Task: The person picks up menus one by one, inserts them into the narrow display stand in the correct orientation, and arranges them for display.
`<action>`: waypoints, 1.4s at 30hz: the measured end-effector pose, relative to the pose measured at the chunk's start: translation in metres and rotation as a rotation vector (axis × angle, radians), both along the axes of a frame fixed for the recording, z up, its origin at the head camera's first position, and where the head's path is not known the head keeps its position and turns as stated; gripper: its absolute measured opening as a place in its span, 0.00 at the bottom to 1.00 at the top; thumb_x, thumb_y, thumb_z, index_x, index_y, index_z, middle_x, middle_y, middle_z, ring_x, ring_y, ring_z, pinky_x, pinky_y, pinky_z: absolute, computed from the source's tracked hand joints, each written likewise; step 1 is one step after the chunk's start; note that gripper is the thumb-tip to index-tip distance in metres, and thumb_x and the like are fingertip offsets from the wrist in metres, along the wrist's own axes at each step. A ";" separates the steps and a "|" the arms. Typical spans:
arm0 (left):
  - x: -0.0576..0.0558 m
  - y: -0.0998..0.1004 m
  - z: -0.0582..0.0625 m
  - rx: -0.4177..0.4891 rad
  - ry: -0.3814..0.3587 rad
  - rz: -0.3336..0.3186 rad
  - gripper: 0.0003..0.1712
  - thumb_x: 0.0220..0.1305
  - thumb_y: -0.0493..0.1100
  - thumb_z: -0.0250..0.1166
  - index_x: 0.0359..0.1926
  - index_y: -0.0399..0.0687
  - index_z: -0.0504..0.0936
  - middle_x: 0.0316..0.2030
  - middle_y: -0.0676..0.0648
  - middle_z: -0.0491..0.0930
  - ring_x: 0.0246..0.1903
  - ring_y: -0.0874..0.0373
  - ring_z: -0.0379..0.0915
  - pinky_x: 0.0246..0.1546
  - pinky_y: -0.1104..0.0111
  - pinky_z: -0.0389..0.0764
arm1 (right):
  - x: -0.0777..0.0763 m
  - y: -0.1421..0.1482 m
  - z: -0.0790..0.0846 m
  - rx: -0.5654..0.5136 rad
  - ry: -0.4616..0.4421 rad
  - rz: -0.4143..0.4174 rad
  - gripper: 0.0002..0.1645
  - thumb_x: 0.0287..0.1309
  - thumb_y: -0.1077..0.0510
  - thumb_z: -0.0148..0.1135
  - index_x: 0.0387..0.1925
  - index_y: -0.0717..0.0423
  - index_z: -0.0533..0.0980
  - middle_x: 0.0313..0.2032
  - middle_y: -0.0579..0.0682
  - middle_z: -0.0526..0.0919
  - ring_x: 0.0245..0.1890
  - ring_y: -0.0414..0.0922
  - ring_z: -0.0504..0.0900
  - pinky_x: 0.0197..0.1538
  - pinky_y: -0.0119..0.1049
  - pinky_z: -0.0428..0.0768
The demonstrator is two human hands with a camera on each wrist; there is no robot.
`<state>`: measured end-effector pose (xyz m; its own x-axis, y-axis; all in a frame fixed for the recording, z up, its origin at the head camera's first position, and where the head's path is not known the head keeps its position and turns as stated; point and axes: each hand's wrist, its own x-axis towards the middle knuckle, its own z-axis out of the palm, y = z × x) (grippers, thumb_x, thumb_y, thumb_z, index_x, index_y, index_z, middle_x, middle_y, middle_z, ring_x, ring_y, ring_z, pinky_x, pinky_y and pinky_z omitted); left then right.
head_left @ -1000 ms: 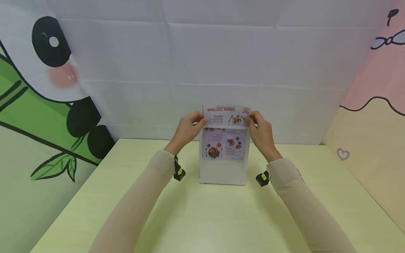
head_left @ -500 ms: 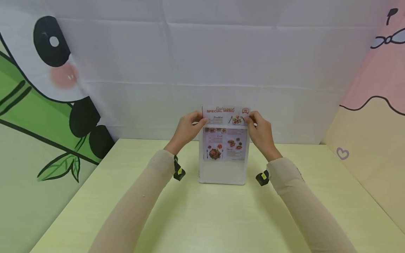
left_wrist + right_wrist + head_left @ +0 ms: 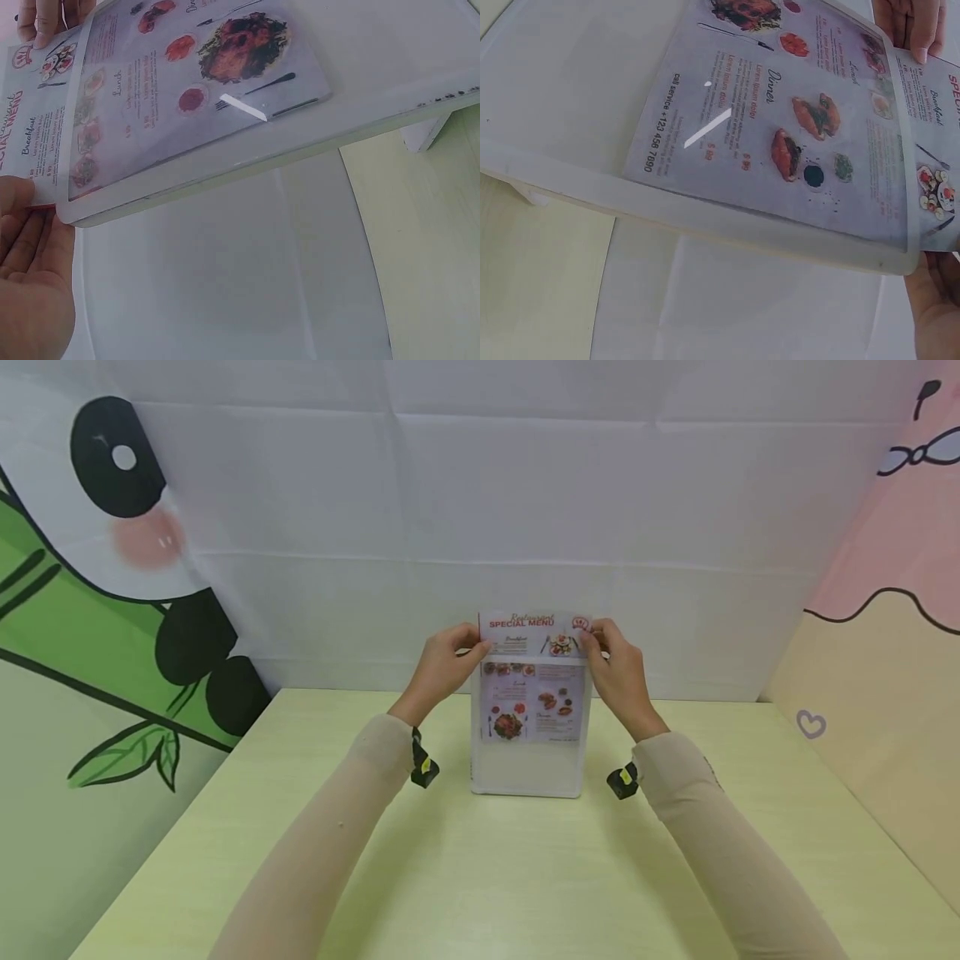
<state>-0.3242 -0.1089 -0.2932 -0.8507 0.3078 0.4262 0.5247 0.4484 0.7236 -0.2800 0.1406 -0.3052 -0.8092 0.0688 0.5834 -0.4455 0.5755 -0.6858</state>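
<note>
A printed restaurant menu (image 3: 523,646) sits partly inside a white display stand (image 3: 527,770) that stands upright on the table. Its top strip, with the title and breakfast section, sticks out above the stand's upper edge. The lunch and dinner sections show through the clear front, above a bare white lower part. My left hand (image 3: 444,667) pinches the menu's left edge between thumb and fingers, close to the stand's corner. On the opposite edge, my right hand (image 3: 619,675) pinches the sheet the same way. In the right wrist view, the menu's lower edge (image 3: 643,161) lies partway down the stand.
The pale yellow table (image 3: 480,885) extends around the stand and toward me. Behind it hangs a creased white backdrop (image 3: 525,485). Painted panels border the left and right sides. A small foot (image 3: 426,133) juts from behind the stand in the left wrist view.
Between the first and second head frames, the menu slid slightly down into the stand. Since then it has hardly moved. Both hands keep their grip at its edges.
</note>
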 end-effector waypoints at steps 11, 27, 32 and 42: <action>-0.001 0.000 0.000 0.008 0.005 -0.002 0.11 0.68 0.47 0.60 0.44 0.44 0.80 0.44 0.44 0.83 0.52 0.50 0.78 0.55 0.58 0.79 | -0.001 0.000 0.000 0.028 0.027 -0.003 0.11 0.70 0.57 0.52 0.45 0.62 0.72 0.45 0.61 0.82 0.51 0.55 0.81 0.53 0.50 0.81; 0.001 -0.001 0.002 -0.025 -0.004 0.022 0.10 0.69 0.48 0.60 0.42 0.47 0.80 0.43 0.46 0.84 0.53 0.52 0.78 0.55 0.57 0.78 | 0.001 0.000 0.001 0.020 -0.012 0.015 0.14 0.72 0.54 0.47 0.50 0.60 0.71 0.47 0.58 0.82 0.52 0.54 0.80 0.53 0.50 0.81; 0.000 -0.002 0.001 -0.014 -0.002 0.017 0.11 0.68 0.48 0.60 0.42 0.47 0.80 0.44 0.46 0.84 0.53 0.52 0.78 0.55 0.56 0.78 | 0.002 -0.001 0.001 0.028 -0.015 0.009 0.14 0.72 0.54 0.48 0.49 0.60 0.72 0.47 0.59 0.82 0.52 0.54 0.80 0.52 0.51 0.81; 0.000 -0.001 0.001 -0.001 0.004 0.006 0.09 0.68 0.45 0.60 0.41 0.44 0.79 0.44 0.44 0.84 0.53 0.50 0.78 0.56 0.58 0.78 | 0.001 -0.001 0.001 0.029 0.002 0.016 0.12 0.71 0.57 0.50 0.47 0.62 0.73 0.46 0.60 0.82 0.51 0.55 0.80 0.52 0.50 0.81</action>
<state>-0.3242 -0.1099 -0.2924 -0.8508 0.3034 0.4290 0.5248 0.4522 0.7211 -0.2789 0.1394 -0.3043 -0.8090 0.0389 0.5866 -0.4562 0.5878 -0.6681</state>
